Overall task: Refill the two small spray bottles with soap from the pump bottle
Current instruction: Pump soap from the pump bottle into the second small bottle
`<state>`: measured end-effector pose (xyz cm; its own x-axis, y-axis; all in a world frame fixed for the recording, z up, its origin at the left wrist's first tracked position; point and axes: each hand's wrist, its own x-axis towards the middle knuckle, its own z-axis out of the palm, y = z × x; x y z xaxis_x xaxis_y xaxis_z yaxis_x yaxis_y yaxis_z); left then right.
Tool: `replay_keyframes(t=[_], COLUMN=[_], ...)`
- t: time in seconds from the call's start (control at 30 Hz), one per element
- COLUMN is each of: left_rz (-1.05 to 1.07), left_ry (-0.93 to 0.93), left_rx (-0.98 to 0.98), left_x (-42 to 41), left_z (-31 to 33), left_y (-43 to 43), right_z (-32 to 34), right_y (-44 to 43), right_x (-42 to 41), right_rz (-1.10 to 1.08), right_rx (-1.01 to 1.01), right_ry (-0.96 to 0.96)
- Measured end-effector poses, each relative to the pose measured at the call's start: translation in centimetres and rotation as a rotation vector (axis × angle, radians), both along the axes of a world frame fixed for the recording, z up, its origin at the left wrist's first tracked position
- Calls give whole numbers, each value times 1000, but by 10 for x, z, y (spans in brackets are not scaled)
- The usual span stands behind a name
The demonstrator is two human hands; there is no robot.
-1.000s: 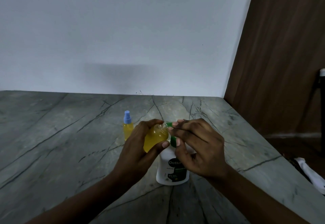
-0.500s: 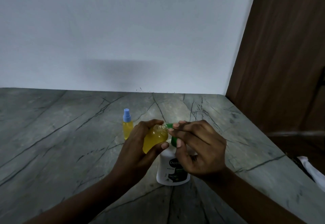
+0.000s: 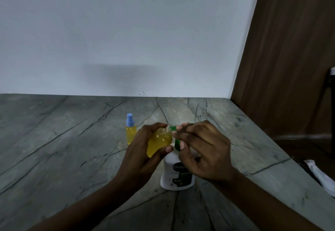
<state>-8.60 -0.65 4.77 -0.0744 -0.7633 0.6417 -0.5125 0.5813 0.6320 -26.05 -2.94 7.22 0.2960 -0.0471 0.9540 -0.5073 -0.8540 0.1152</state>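
Note:
My left hand (image 3: 143, 151) grips a small clear spray bottle (image 3: 159, 142) of yellow liquid, tilted with its open neck against the green pump nozzle (image 3: 173, 128). The white pump bottle (image 3: 176, 174) stands on the marble counter (image 3: 63, 149) under my hands. My right hand (image 3: 201, 149) rests on the green pump head, fingers over its top and thumb beside the green collar. A second small spray bottle (image 3: 130, 131) with a blue spray cap stands upright just left of my left hand, also holding yellow liquid.
A white wall rises behind the counter, and a brown wooden panel (image 3: 290, 58) closes off the right side. The counter's right edge drops to a dark floor where a white cloth (image 3: 322, 176) lies.
Both hands keep their hold on the open bottle and the pump. The view has shifted slightly; nothing else has visibly moved.

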Motion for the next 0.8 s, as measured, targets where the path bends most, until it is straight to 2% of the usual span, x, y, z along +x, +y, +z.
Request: replay_keyframes(t=[0.8], left_rz=[11], left_ry=[-11], left_rx=[6], left_x=[2], left_z=[0], left_y=[0], right_z=[-3], right_y=[2], right_x=[4], right_rz=[-21], right_rx=[16], right_ry=[-63])
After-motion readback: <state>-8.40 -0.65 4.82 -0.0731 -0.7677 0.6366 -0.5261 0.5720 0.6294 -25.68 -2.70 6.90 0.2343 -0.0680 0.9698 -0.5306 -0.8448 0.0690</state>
